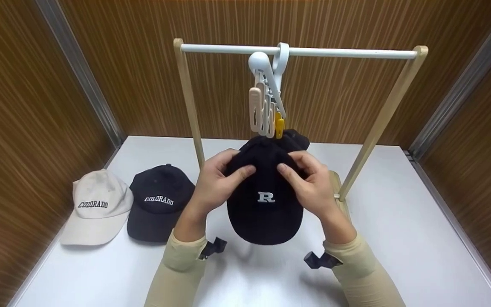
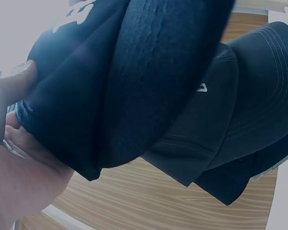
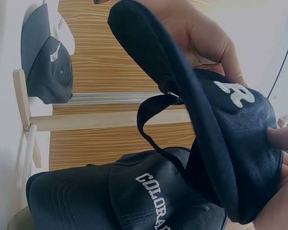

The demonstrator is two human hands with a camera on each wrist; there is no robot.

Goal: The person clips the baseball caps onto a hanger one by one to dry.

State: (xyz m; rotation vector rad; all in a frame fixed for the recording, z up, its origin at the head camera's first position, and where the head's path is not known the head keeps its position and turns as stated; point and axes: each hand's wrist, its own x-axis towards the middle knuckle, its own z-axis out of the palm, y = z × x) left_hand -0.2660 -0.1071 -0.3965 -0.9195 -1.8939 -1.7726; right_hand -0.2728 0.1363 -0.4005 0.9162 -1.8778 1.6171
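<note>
A black cap [image 1: 265, 221] with a white letter R hangs between both hands, brim down, its top right under the clothespins [image 1: 255, 111] of a white hanger [image 1: 260, 62]. My left hand [image 1: 215, 185] pinches the crown's left side, thumb in front and fingers behind. On the opposite side, my right hand [image 1: 313, 183] grips it the same way. In the right wrist view the cap's back strap [image 3: 146, 115] loops out below the brim. Close behind it is a dark cap [image 3: 120, 191] lettered COLORADO, mostly covered by the R cap in the head view.
A white rod [image 1: 352, 53] on wooden posts [image 1: 384, 119] carries the hanger. On the white table [image 1: 399, 238], a beige COLORADO cap [image 1: 96, 228] and a dark COLORADO cap [image 1: 151, 221] lie at the left. A yellow clothespin [image 1: 279, 127] hangs beside the pale ones. Wood-patterned walls enclose the table.
</note>
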